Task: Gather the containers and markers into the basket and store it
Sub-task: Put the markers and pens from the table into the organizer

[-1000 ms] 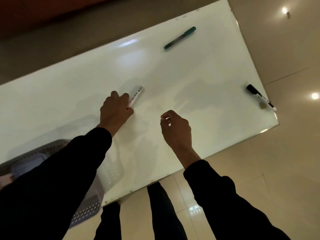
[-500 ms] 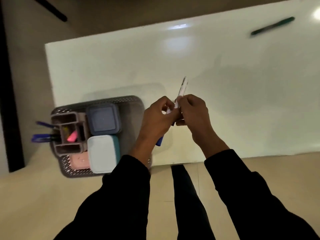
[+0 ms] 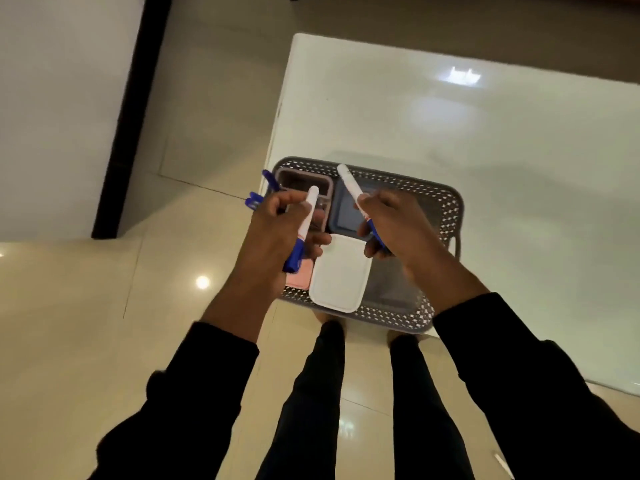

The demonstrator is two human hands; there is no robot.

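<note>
A grey perforated basket point(image 3: 446, 216) sits at the near left corner of the white table point(image 3: 485, 168). Inside are a white-lidded container point(image 3: 341, 275), a grey-blue lidded container point(image 3: 344, 209), a pink container point(image 3: 298, 277) and a brown divided pen holder point(image 3: 301, 180) with blue markers point(image 3: 258, 199) sticking out to the left. My left hand point(image 3: 277, 237) is shut on a white marker with a blue cap point(image 3: 304, 226), above the basket's left side. My right hand point(image 3: 398, 226) is shut on a second white marker with a blue cap point(image 3: 353, 192), above the basket's middle.
Glossy beige floor tiles point(image 3: 104, 323) lie left of and below the table. A dark vertical post point(image 3: 128, 116) stands at the left by a pale wall. My legs point(image 3: 346, 393) stand at the table's near edge. A small white object point(image 3: 503, 463) lies on the floor at bottom right.
The view has swung left from the table's middle to the basket. My hands, joined on one marker half a second ago, have separated and now each holds a marker over the basket.
</note>
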